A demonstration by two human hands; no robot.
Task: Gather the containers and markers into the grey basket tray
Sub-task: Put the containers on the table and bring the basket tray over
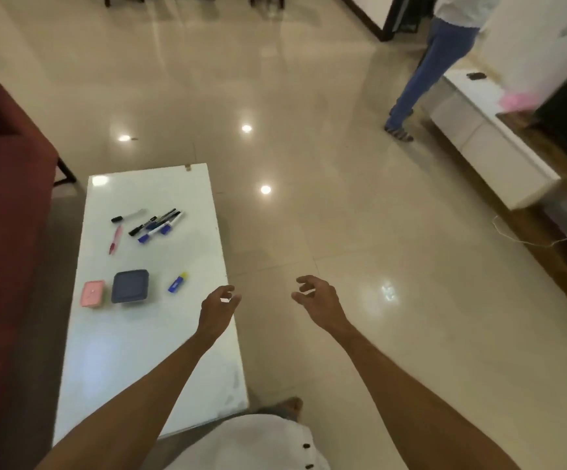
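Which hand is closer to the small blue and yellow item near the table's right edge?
Left. The left hand hovers empty over the table's right edge, just right of the blue and yellow item. The right hand is farther right, over the floor.

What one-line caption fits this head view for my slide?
Both empty hands, left hand and right hand, hover beside the white table holding markers and two lidded containers; no basket visible.

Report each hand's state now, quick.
Left hand: open, fingers loosely curled, holding nothing, above the white table's right edge.
Right hand: open, fingers curled, holding nothing, over the floor.
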